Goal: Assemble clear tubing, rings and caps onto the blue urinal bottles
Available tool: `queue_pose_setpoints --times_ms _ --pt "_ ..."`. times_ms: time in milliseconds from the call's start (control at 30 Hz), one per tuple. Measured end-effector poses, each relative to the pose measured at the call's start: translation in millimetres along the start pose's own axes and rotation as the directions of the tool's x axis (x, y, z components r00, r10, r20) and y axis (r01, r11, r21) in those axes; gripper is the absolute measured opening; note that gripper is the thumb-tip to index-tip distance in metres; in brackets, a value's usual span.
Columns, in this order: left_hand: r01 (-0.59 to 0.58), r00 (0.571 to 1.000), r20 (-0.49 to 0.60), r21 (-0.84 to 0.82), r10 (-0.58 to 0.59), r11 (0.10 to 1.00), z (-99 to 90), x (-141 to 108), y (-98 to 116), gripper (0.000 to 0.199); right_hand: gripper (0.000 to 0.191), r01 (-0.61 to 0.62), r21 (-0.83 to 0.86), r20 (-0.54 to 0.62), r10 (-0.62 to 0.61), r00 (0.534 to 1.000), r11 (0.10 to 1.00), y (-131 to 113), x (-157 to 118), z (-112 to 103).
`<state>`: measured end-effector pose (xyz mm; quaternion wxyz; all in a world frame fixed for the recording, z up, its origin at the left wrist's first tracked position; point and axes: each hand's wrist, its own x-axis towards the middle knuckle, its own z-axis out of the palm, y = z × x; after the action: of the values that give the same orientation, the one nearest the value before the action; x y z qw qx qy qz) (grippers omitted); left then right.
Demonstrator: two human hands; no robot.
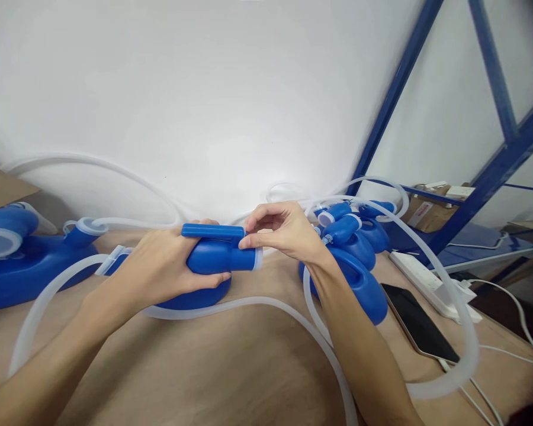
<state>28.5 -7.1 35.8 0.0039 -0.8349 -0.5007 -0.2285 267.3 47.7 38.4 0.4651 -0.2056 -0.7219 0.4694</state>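
Blue bottle (209,258), long axis sideways, mouth (258,259) rightward

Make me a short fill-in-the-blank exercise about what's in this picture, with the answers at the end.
1. The person's left grip holds a bottle whose colour is ____.
2. The grip nearer the bottle's pale rim is the person's ____ one.
3. The black-screened device lying beside the white power strip is a ____.

Missing words: blue; right; phone.
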Motion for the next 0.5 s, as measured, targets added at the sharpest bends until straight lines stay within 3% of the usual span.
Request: queue_pose_setpoints --times_ms 167,367,500 --pt "0.037 0.999 0.005 0.084 -0.038 0.996 1.2 1.6 1.3 0.071 0.037 -0.02 -0.069 0.034 0.022 0.999 0.997 -5.5 -1.4 -1.8" --pt "-0.005 0.987 -0.16 -0.142 -0.018 0.99 -10.2 -3.5 -7.4 0.077 0.034 0.105 -0.168 0.015 -0.104 0.994 0.98 -2.9 0.8 -8.1" --pt "0.098 0.945 -0.28 -0.245 -0.167 0.965 -31.2 -14.8 -22.1 0.068 0.061 0.163 -0.256 0.146 -0.129 0.981 0.953 18.7 7.0 -14.5"
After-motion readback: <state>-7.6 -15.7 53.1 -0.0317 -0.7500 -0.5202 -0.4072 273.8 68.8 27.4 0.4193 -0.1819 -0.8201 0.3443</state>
